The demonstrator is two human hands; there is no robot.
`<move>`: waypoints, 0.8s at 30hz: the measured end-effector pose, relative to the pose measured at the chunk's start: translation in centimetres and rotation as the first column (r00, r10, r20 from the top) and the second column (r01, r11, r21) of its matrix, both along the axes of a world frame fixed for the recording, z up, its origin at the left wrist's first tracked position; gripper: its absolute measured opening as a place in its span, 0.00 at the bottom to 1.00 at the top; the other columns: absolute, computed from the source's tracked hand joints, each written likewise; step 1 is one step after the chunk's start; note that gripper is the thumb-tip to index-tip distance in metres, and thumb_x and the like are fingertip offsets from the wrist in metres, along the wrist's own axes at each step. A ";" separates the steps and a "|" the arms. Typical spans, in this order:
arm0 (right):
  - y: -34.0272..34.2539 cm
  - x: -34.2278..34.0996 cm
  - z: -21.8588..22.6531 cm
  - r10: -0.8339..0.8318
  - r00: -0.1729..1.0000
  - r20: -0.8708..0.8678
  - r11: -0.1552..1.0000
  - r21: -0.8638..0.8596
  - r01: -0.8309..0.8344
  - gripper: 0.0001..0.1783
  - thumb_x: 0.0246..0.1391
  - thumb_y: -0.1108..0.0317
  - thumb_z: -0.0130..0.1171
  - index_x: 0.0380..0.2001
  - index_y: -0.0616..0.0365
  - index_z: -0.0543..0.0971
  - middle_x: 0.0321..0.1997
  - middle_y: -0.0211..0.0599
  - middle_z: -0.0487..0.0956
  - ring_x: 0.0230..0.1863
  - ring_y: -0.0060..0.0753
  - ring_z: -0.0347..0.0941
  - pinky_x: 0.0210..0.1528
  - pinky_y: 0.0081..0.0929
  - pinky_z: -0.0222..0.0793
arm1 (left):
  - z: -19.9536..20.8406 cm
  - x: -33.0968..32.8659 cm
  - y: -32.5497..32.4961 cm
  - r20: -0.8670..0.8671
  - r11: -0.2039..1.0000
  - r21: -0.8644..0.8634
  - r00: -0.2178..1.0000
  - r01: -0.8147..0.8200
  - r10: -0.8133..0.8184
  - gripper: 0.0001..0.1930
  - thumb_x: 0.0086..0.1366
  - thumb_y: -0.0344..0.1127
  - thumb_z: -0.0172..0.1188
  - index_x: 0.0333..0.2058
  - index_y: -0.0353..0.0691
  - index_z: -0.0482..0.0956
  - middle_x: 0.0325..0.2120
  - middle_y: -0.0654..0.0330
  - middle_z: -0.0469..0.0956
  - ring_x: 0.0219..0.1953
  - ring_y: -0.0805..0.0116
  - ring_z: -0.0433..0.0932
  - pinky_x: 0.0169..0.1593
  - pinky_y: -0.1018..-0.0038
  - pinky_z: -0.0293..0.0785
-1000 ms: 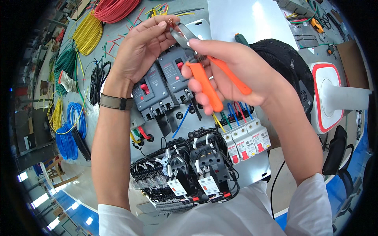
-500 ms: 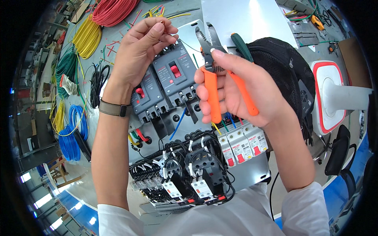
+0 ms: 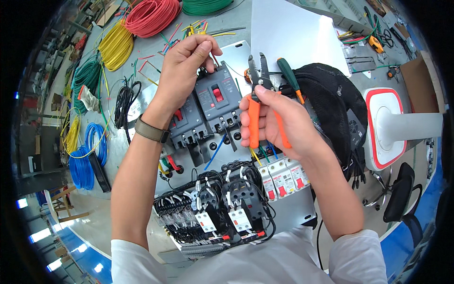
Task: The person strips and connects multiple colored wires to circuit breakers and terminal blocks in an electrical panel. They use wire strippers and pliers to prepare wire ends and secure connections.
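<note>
- The right hand, at the centre of the frame, has its fingers clamped round the orange handles of a wire stripper.
- The stripper's long axis runs nearly straight up the frame: dark metal jaws point to the top, handles hang toward the bottom, and the jaws stand slightly apart.
- The left hand, upper centre, has fingertips pinched together on a thin wire just above the grey moulded breaker; a brown band circles its wrist.
- That breaker is a boxy grey plastic block with a red toggle, tilted on a pale metal mounting plate; a second like it sits just left.
- Lower centre, black contactors carry small white rectangular labels with red marks, tangled in black wiring.
- Right of them stands a row of white miniature breakers with red tabs.
- A green-handled screwdriver lies beside the stripper's jaws, against a black mesh bag.
- Coils of wire lie on the surface at the upper left: red, yellow, green, and blue lower down.
</note>
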State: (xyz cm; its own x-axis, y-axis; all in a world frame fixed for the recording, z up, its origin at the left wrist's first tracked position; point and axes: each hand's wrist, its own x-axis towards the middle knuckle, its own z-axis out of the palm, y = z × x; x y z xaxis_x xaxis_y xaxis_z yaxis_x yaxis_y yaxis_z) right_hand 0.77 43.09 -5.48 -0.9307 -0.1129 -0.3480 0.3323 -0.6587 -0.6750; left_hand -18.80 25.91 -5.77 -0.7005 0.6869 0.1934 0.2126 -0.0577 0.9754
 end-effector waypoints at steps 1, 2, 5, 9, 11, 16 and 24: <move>0.0 0.0 0.0 0.000 1.000 -0.001 1.000 0.000 0.000 0.24 0.75 0.49 0.51 0.44 0.63 0.79 0.34 0.37 0.82 0.33 0.32 0.82 0.40 0.40 0.85 | 0.0 -0.2 -0.1 -0.007 1.000 -0.011 1.000 0.014 -0.014 0.12 0.82 0.41 0.53 0.49 0.40 0.82 0.42 0.65 0.83 0.35 0.81 0.77 0.44 0.82 0.74; 0.0 0.0 0.1 0.005 1.000 0.002 1.000 0.011 -0.005 0.24 0.75 0.49 0.50 0.44 0.63 0.79 0.34 0.37 0.82 0.33 0.32 0.82 0.41 0.40 0.85 | -0.1 -0.3 -0.2 0.020 0.999 -0.017 0.999 0.027 -0.027 0.12 0.82 0.41 0.54 0.49 0.40 0.82 0.42 0.65 0.83 0.35 0.81 0.77 0.44 0.82 0.74; 0.0 -0.1 0.1 0.010 1.000 0.008 1.000 0.022 -0.010 0.24 0.75 0.49 0.50 0.45 0.63 0.79 0.35 0.38 0.82 0.33 0.33 0.82 0.41 0.40 0.85 | 0.1 -0.1 0.0 0.071 0.998 -0.038 0.996 0.048 -0.045 0.13 0.81 0.42 0.54 0.48 0.40 0.82 0.41 0.66 0.83 0.36 0.81 0.78 0.46 0.81 0.75; -0.2 0.0 0.4 0.016 1.000 0.005 1.000 -0.004 -0.016 0.24 0.75 0.50 0.50 0.46 0.64 0.79 0.35 0.38 0.82 0.34 0.34 0.83 0.41 0.39 0.86 | 1.2 0.7 -0.4 0.038 0.993 -0.117 0.999 0.024 -0.019 0.16 0.79 0.38 0.57 0.58 0.36 0.79 0.51 0.60 0.83 0.48 0.73 0.83 0.56 0.74 0.77; 0.1 0.2 0.2 -0.010 1.000 0.016 0.999 0.032 0.010 0.24 0.75 0.50 0.51 0.46 0.64 0.79 0.36 0.39 0.82 0.35 0.35 0.83 0.41 0.39 0.86 | 1.8 2.9 -0.3 -0.048 0.988 -0.155 0.999 -0.026 0.019 0.20 0.78 0.36 0.58 0.63 0.35 0.77 0.56 0.56 0.81 0.54 0.68 0.82 0.61 0.71 0.76; 0.0 0.3 0.7 -0.052 0.999 -0.007 0.982 0.181 0.052 0.23 0.74 0.52 0.52 0.49 0.65 0.79 0.37 0.40 0.82 0.36 0.35 0.83 0.43 0.40 0.84 | 2.6 5.6 -3.4 -0.026 0.944 -0.256 0.978 -0.207 0.207 0.24 0.74 0.31 0.62 0.65 0.29 0.74 0.57 0.51 0.82 0.60 0.65 0.80 0.66 0.68 0.73; 0.8 -0.1 3.1 0.011 0.998 -0.064 0.871 0.491 0.021 0.29 0.76 0.49 0.47 0.53 0.68 0.77 0.37 0.40 0.82 0.34 0.33 0.82 0.41 0.33 0.80 | 1.5 4.9 -3.3 -0.214 0.923 -0.227 0.940 -0.311 0.265 0.24 0.72 0.29 0.61 0.63 0.25 0.74 0.56 0.45 0.82 0.59 0.61 0.82 0.65 0.67 0.75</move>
State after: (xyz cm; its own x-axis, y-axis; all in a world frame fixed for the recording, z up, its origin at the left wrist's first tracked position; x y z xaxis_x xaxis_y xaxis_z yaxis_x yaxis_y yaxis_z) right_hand 0.64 43.86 -2.34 -0.9524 0.0620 -0.2984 0.2762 -0.2382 -0.9311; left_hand -13.94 22.59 -4.31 -0.8461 0.5027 0.1771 0.3515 0.2764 0.8944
